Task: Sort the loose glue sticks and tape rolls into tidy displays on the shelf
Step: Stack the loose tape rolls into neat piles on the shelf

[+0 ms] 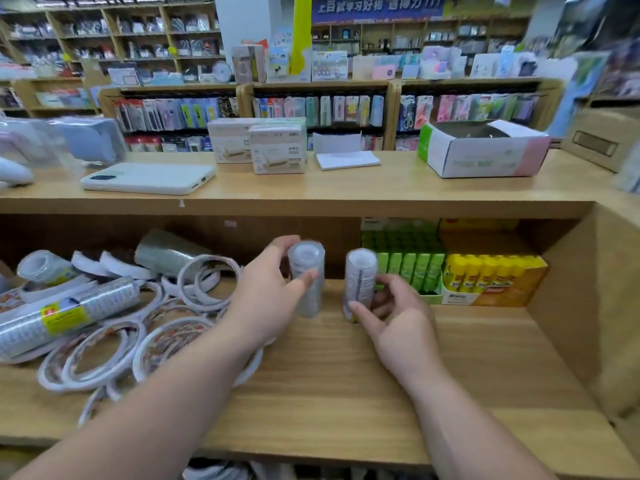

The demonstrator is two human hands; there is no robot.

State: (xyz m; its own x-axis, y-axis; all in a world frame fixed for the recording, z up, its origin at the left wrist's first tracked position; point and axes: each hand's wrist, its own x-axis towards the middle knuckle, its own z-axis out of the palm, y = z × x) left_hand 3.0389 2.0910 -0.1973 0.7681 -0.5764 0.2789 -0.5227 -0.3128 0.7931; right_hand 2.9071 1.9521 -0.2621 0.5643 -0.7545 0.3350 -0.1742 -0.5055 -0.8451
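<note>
at mid-frame on the shelf (346, 375), my left hand (273, 292) has its grip curled round the left tape stack (306, 271); my right hand (391, 313) pinches the right tape stack (360, 278) (both upright, boxed glue sticks (408, 263) further right).

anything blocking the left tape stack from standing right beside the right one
Nothing visible does. Only bare shelf lies between the left stack in the left hand and the right stack in the right hand; loose rings lie further left.

L hand (273, 292) & R hand (393, 315) fwd, fingers curled, gripping.
</note>
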